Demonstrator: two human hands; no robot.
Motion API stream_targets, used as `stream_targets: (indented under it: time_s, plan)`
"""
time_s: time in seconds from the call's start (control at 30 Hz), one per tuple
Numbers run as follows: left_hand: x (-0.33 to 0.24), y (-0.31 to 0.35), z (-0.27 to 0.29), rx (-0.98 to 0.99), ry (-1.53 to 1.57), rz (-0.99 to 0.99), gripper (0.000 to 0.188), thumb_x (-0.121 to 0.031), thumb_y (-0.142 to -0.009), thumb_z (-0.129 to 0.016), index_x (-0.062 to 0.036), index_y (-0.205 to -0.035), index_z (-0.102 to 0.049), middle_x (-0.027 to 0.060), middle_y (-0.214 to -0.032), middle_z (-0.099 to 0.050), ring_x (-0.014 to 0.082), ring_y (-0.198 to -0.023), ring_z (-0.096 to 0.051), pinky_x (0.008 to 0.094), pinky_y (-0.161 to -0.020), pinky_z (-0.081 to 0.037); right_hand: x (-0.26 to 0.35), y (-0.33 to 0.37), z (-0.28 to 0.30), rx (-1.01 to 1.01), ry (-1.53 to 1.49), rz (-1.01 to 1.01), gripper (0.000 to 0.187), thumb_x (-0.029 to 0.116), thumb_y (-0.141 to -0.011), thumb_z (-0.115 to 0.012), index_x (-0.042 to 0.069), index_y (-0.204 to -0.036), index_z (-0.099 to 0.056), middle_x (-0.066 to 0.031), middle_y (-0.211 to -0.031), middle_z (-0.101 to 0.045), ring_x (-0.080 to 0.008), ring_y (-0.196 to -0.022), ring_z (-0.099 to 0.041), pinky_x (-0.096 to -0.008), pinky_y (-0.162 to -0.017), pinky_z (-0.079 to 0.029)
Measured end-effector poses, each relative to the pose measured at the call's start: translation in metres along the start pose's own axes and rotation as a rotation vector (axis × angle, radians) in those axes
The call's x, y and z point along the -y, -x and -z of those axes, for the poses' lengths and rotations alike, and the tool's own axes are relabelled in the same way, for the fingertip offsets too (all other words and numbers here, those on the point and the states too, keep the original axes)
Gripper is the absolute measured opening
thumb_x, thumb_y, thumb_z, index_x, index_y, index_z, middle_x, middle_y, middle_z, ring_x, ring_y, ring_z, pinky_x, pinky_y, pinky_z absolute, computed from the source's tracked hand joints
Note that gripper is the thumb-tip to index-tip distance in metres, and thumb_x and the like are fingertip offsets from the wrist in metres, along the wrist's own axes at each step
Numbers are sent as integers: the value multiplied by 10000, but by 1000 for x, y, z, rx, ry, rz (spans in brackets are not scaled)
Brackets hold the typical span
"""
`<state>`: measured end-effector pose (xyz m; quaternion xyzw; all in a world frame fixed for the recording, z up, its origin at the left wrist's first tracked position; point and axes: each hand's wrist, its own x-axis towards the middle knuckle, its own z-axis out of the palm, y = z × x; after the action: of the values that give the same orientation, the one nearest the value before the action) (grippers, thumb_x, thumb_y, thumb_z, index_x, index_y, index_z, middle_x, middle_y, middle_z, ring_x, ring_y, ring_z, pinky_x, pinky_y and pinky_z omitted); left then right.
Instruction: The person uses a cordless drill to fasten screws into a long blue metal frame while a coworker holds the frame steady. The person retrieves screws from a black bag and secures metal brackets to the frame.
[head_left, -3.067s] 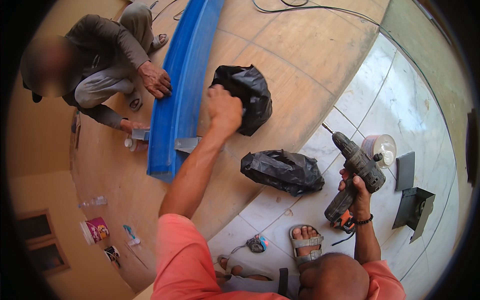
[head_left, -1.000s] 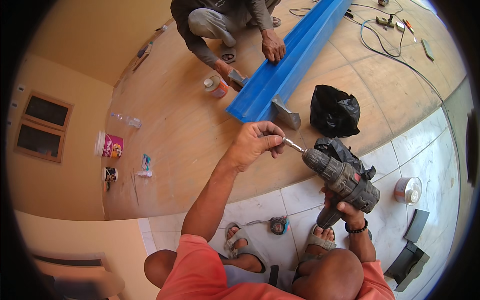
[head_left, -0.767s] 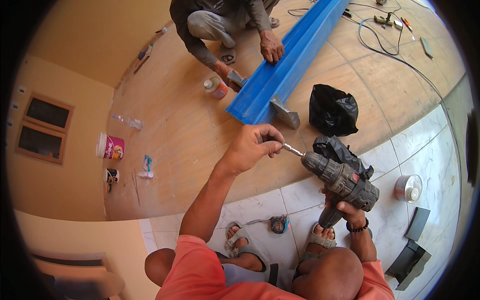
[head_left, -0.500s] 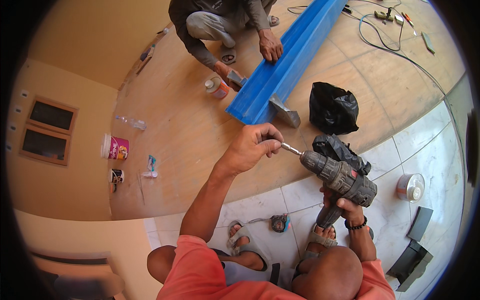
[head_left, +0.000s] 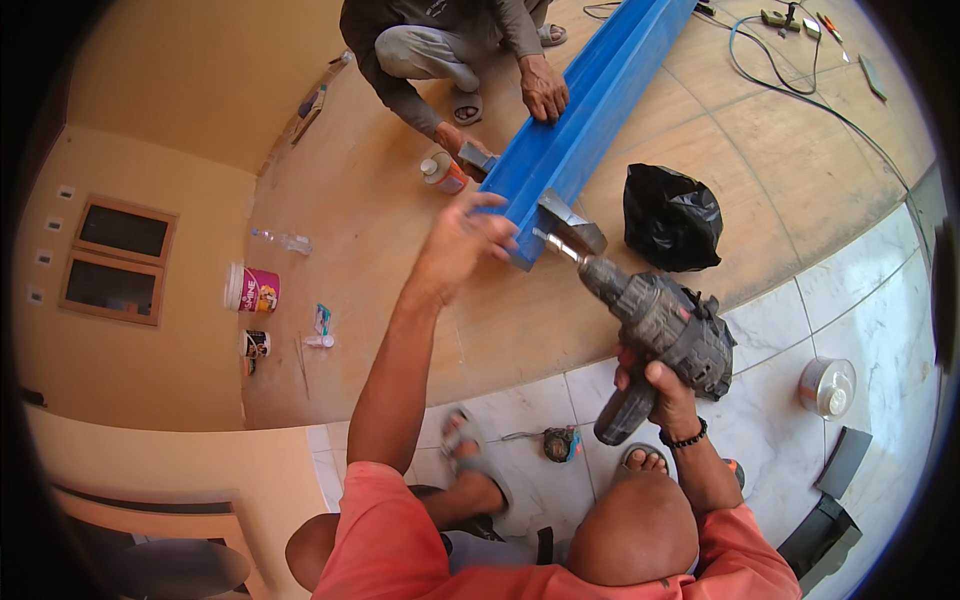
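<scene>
My right hand (head_left: 660, 390) grips the handle of a dusty black cordless drill (head_left: 665, 325), whose silver driver bit (head_left: 558, 245) points up and left. The bit's tip appears in front of a grey metal bracket (head_left: 575, 222) at the near end of a long blue gutter (head_left: 610, 110). My left hand (head_left: 465, 245), slightly blurred, is beside that end with its fingers apart and nothing seen in them. Whether it touches the gutter I cannot tell. Across from me a crouching person rests one hand (head_left: 543, 88) on the gutter and has the other at a second bracket (head_left: 476, 156).
A can (head_left: 444, 173) stands by the gutter's left side. Black plastic bags (head_left: 672, 218) lie to the right. A tape measure (head_left: 561, 444) is between my feet. A round tin (head_left: 828, 387) and grey pieces (head_left: 843, 462) lie at right; cables (head_left: 790, 90) run at the far right.
My left hand has let go of the driver bit and moved left to the gutter's end. The drill has swung left and up, its bit now near the bracket.
</scene>
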<state>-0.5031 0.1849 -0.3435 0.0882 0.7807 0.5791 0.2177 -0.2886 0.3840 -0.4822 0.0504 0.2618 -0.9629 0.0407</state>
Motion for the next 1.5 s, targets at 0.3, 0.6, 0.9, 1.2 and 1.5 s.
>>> stream_targets:
  time_s: [0.3,0.6,0.9,1.2,1.5]
  plan:
    - [80,-102,55,-415,-976,-194,736,-79,-734,-733,11,-1359,-354,263,-1208,-569,394,-1083,-576,425,-942,-442,4,-101,-42,-245,-49,71,379,233,-837,-701,11,-1113,-564,-103,-936,-644,-145,-666,-618,-270,-583,-521]
    - [138,-159,62,-432,-969,-233,624,-43,-769,-698,-46,-1324,-413,229,-928,-651,384,-874,-645,437,-772,-490,-38,-172,-57,-320,37,81,331,223,-812,-740,18,-1032,-600,-97,-898,-664,-135,-625,-609,-275,-538,-508]
    - [140,-159,69,-484,-965,-394,401,-81,-809,-656,-34,-1195,-560,217,-806,-646,361,-748,-651,431,-677,-491,-69,-196,-64,-344,143,126,377,181,-821,-752,3,-1113,-593,-38,-1032,-616,-105,-899,-552,-269,-769,-470]
    - [145,-161,69,-503,-941,-329,424,-108,-806,-667,-48,-1214,-567,210,-833,-655,340,-760,-655,407,-687,-493,-70,-212,-68,-317,342,294,394,185,-816,-753,-21,-1111,-592,-55,-1022,-625,-123,-905,-562,-284,-773,-477]
    - [141,-159,68,-493,-878,-294,409,-104,-818,-642,-79,-1215,-546,257,-864,-649,409,-833,-641,470,-726,-484,-67,-227,-80,-370,-1,164,348,134,-822,-725,7,-1109,-574,-58,-977,-615,-133,-830,-574,-282,-714,-496]
